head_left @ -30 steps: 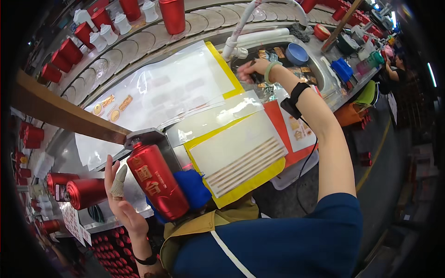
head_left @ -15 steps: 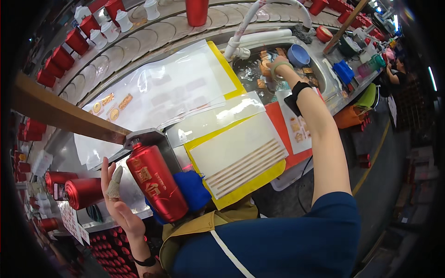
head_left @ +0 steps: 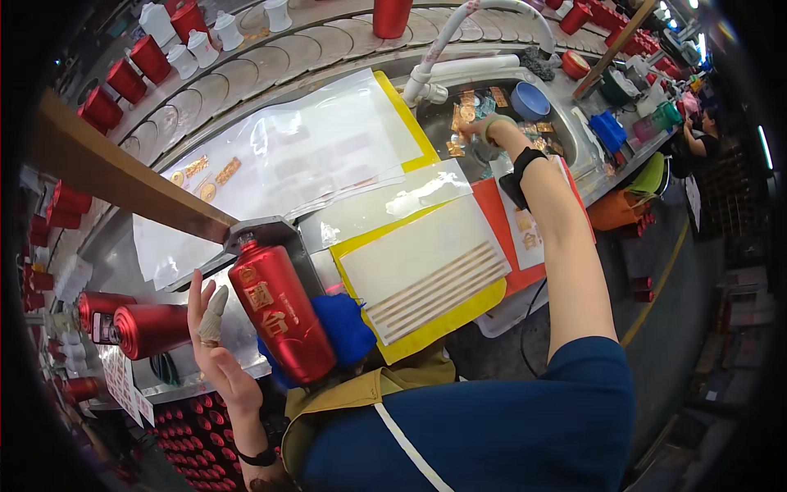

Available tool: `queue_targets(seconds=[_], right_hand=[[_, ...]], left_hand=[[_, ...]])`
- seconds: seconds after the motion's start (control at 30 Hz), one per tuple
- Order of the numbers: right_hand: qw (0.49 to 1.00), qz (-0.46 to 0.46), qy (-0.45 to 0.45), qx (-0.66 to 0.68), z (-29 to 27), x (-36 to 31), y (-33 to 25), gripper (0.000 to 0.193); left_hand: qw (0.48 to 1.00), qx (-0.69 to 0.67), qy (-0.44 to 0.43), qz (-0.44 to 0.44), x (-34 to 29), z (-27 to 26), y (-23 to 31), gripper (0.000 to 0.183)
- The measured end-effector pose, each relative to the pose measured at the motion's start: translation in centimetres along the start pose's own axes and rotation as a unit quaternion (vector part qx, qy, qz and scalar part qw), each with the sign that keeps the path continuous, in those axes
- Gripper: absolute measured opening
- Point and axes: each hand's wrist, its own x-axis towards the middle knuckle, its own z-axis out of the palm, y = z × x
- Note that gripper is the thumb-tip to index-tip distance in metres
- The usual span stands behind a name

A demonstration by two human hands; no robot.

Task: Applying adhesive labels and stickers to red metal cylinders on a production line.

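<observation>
**Untended bottle, delicate gold pieces**

The red bottle [head_left: 287, 320], just right of the left grip [head_left: 228, 379], could roll if bumped, as no fingers hold it and the blue cloth [head_left: 343, 328] beside it may give; the gold pieces [head_left: 468, 105] around the right grip [head_left: 482, 129], inside the sink [head_left: 580, 146], might crease if pinched hard; the left fingers point upward, spread apart; the right arm stretches forward, fingertips low, whether closed I cannot tell.

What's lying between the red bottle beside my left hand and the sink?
In the head view, a yellow sheet bearing a striped white sheet, then a glossy translucent sheet, lie between that red bottle and the sink.
</observation>
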Motion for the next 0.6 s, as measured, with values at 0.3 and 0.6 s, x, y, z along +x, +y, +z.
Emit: queue_targets(seconds=[0.3,0.6], right_hand=[[0.998,-0.011,0.021,-0.066,-0.2,1.1,0.4,0.038],[0.976,-0.106,0.139,0.131,-5.9,-5.0,5.0,0.022]], left_hand=[[0.999,-0.015,0.007,0.048,-0.9,-0.9,-0.3,0.080],[0.998,-0.032,-0.023,0.045,-0.3,-1.1,1.6,0.092]])
